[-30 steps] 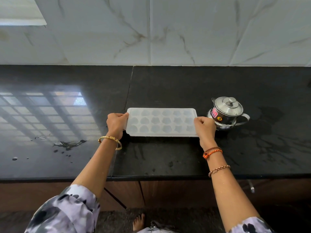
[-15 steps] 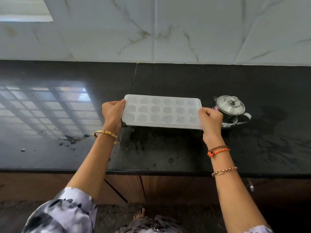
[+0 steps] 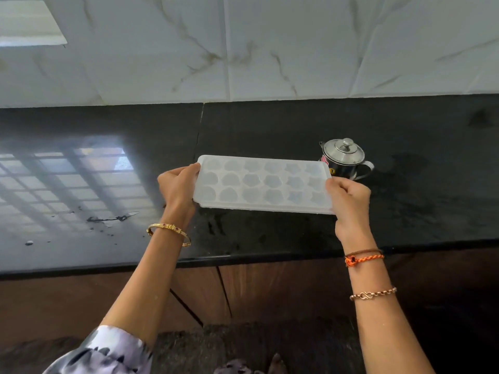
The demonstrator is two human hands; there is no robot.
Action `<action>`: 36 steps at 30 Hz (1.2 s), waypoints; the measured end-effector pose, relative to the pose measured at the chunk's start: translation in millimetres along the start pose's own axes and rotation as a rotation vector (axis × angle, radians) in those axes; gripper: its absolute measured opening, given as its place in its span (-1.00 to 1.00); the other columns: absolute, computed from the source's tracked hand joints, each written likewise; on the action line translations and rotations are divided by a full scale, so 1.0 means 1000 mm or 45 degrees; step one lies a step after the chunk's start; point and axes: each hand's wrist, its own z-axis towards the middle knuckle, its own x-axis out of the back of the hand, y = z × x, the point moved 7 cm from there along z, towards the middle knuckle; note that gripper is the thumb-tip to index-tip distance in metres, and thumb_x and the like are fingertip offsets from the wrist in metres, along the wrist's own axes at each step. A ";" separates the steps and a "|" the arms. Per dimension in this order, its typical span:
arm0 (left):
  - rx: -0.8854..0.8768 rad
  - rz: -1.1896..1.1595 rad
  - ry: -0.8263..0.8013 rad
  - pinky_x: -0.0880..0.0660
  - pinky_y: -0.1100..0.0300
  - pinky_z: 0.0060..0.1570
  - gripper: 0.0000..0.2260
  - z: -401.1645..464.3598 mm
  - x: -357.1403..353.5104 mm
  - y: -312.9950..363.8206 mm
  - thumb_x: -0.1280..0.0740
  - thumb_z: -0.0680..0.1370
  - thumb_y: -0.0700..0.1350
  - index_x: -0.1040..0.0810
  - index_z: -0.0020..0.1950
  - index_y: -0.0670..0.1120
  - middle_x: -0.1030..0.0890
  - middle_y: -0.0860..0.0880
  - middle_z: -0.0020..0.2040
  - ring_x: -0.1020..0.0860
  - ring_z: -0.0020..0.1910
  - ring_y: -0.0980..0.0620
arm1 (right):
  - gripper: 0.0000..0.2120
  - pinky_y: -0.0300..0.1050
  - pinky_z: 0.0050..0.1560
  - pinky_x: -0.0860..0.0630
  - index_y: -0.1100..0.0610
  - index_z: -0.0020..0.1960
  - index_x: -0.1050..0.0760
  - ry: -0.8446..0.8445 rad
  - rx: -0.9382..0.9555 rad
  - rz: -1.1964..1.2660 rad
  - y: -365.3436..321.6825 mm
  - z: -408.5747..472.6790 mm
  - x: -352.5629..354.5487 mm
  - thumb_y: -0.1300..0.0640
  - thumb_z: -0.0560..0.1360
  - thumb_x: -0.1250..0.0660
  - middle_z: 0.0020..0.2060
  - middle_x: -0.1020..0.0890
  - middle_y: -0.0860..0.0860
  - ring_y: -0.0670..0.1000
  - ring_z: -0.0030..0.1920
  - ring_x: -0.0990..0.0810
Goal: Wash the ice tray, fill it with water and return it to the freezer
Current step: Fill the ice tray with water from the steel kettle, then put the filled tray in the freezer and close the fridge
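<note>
Tray (image 3: 263, 183): now lifting off the counter (image 3: 270, 125), pot (image 3: 343, 157) at its 2 o'clock; left hand (image 3: 176, 184) and right hand (image 3: 348, 203) are clamping its ends, likely carrying it onward.

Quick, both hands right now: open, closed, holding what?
Left hand: closed, grip on the left end of the ice tray.
Right hand: closed, grip on the tray's right end.

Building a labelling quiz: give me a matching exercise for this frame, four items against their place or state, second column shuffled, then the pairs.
Column 1
1. white translucent plastic ice tray
2. small lidded steel pot
3. gold bangle
4. orange braided thread

Column 2
A. on the right wrist
B. stands on the black stone counter
C. held at both short ends
D. on the left wrist

Pairs: 1-C, 2-B, 3-D, 4-A
</note>
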 end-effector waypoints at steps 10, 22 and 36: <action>-0.024 0.038 -0.272 -0.41 0.35 -0.53 -0.71 -0.045 -0.017 -0.002 -0.36 0.42 -0.23 -0.47 -0.51 -0.12 -0.48 0.01 -0.48 -0.47 -0.49 0.09 | -0.75 -0.15 -0.30 -0.30 0.53 -0.05 -0.41 0.348 -0.023 -0.048 0.002 -0.073 0.070 0.29 0.47 -0.22 -0.09 -0.47 0.48 0.37 -0.17 -0.44; 0.048 0.128 -0.628 -0.47 0.24 -0.34 -0.72 -0.141 -0.058 -0.032 -0.38 0.44 -0.22 -0.47 -0.48 -0.14 -0.51 -0.04 -0.39 -0.51 -0.40 0.05 | -0.82 -0.47 -0.50 -0.41 0.36 -0.15 -0.53 0.737 -0.049 -0.032 0.023 -0.181 0.176 0.25 0.50 -0.24 -0.34 -0.55 0.00 -0.18 -0.33 -0.52; 0.048 0.232 -1.115 -0.49 0.25 -0.40 -0.78 -0.300 -0.151 -0.069 -0.36 0.47 -0.18 -0.53 -0.38 -0.16 -0.60 -0.08 -0.22 -0.59 -0.26 0.01 | -0.78 -0.15 -0.29 -0.20 0.51 -0.23 -0.40 1.205 -0.135 0.067 0.053 -0.277 0.325 0.33 0.47 -0.21 -0.33 -0.31 0.09 0.03 -0.26 -0.25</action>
